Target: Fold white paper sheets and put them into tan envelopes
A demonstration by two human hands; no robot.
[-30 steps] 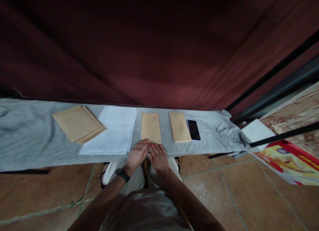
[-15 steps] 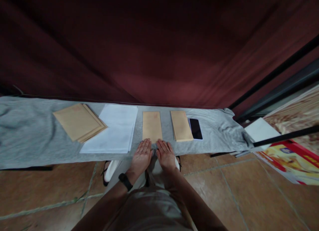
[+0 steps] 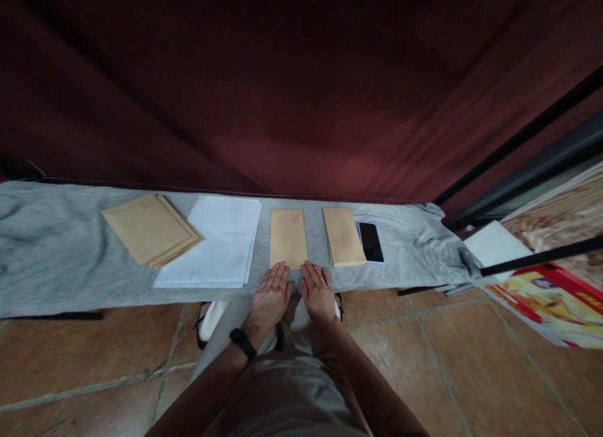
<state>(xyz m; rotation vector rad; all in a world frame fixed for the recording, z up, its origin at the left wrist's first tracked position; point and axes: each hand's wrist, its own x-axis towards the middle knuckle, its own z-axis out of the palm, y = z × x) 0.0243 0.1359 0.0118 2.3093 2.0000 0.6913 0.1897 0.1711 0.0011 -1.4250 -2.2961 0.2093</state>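
Observation:
A brown paper envelope (image 3: 287,236) lies flat and lengthwise in front of me, with small reddish print near its upper right corner. My left hand (image 3: 271,296) rests palm down, its outstretched fingertips at the envelope's lower left corner. At the lower right corner lies my right hand (image 3: 319,294), also flat with fingers straight. Neither hand grips anything. To the right is a small stack of brown envelopes (image 3: 343,236), its edge against a dark-screened phone (image 3: 371,242). Left of the middle envelope lies a stack of white paper (image 3: 214,252), partly covered by fanned brown envelopes (image 3: 148,228).
Everything lies on a narrow surface covered with grey cloth (image 3: 61,248). A dark red curtain (image 3: 292,110) hangs along its far side. At the right are black metal bars (image 3: 532,261) and a red and yellow box (image 3: 551,299). Tiled floor (image 3: 400,355) shows below.
My right hand has shifted slightly right, widening the gap between my hands. The envelope stays flat in the same place. The whole view has moved a little.

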